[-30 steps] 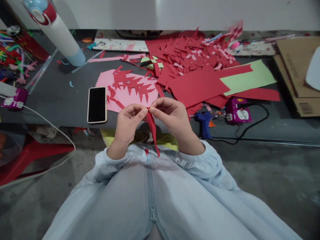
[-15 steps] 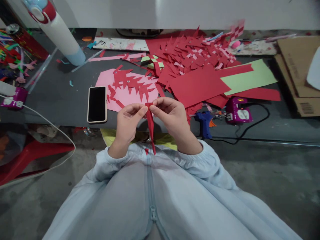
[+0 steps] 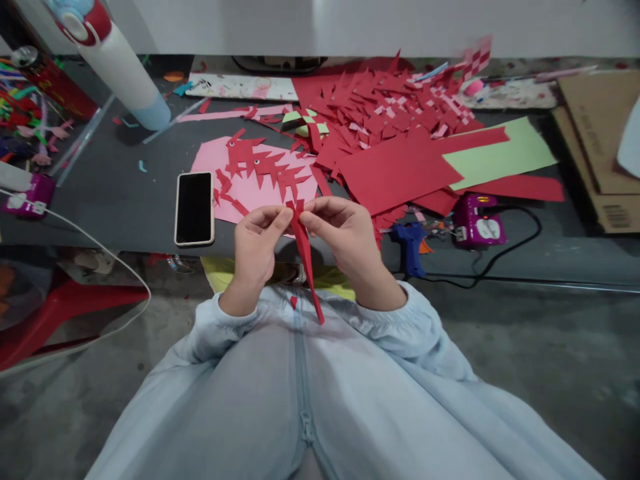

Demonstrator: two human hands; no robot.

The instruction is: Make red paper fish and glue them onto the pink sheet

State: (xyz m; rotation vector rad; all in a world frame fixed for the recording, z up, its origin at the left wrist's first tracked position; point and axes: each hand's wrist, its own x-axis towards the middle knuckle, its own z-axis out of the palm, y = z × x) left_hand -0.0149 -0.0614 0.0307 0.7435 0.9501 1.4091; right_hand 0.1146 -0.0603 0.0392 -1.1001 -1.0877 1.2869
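Observation:
Between my two hands hangs a red paper strip [image 3: 306,257], pinched near its top and trailing down over my jacket. My left hand [image 3: 257,247] has thumb and forefinger closed on the strip's left side. On the right side, my right hand [image 3: 347,240] pinches it the same way. Two short ends of paper stick up in a V between the fingertips. Just beyond lies a pink paper sheet [image 3: 205,157] bearing folded red paper pieces [image 3: 257,163], some with small stick-on eyes. A small red scrap [image 3: 293,303] rests on my jacket.
Left of my hands lies a phone [image 3: 195,208]; a bottle [image 3: 125,77] and a can [image 3: 60,87] stand behind. Red card [image 3: 400,167] and a heap of folded paper [image 3: 370,107] spread rightward. A blue glue gun [image 3: 411,247], purple box [image 3: 477,223] and cardboard [image 3: 600,133] sit right.
The strip's top has opened from a flat fold into two separate ends. Its lower tip has swung right and reaches further down. Both hands stay nearly in place.

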